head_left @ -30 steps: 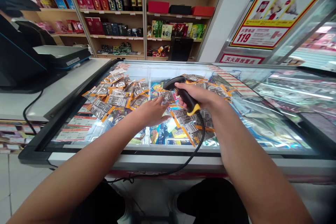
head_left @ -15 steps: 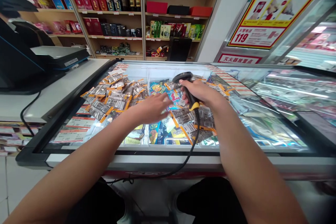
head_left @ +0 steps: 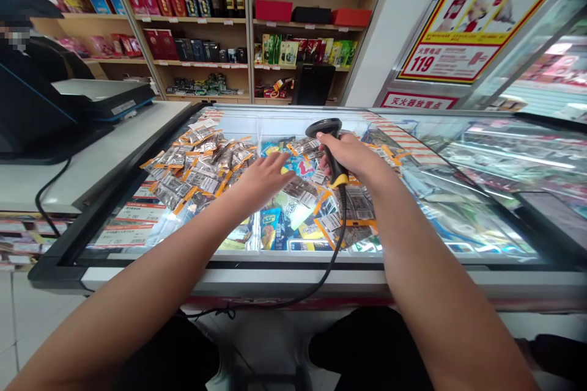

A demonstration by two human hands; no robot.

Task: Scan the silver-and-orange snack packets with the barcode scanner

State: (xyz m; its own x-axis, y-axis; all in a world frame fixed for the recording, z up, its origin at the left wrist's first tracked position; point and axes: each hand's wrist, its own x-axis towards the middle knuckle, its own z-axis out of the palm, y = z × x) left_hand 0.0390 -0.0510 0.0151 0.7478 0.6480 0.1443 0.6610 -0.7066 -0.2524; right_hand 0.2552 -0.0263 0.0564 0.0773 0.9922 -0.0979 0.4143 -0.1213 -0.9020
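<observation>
My right hand [head_left: 346, 156] is wrapped round the handle of a black and yellow barcode scanner [head_left: 337, 168], whose head tilts up and away over the freezer. My left hand [head_left: 268, 178] reaches over the glass with its fingers stretched out and apart. A small silver-brown packet [head_left: 300, 191] with an orange edge lies just by its fingertips; whether they touch it, I cannot tell. To the left of that hand is a heap of similar packets [head_left: 204, 174]. More packets [head_left: 360, 203] lie below and to the right of the scanner.
All this lies on a glass-topped chest freezer [head_left: 293, 278] with bagged goods inside. The scanner's cable [head_left: 332, 263] hangs over its front edge. On the left stands a counter [head_left: 36, 186] with a scale [head_left: 105, 98]; a person is partly visible behind. Shelves [head_left: 197, 21] line the back.
My left hand has moved slightly up and its fingers have spread. A packet now lies flat near its fingertips. The scanner has risen a little in my right hand.
</observation>
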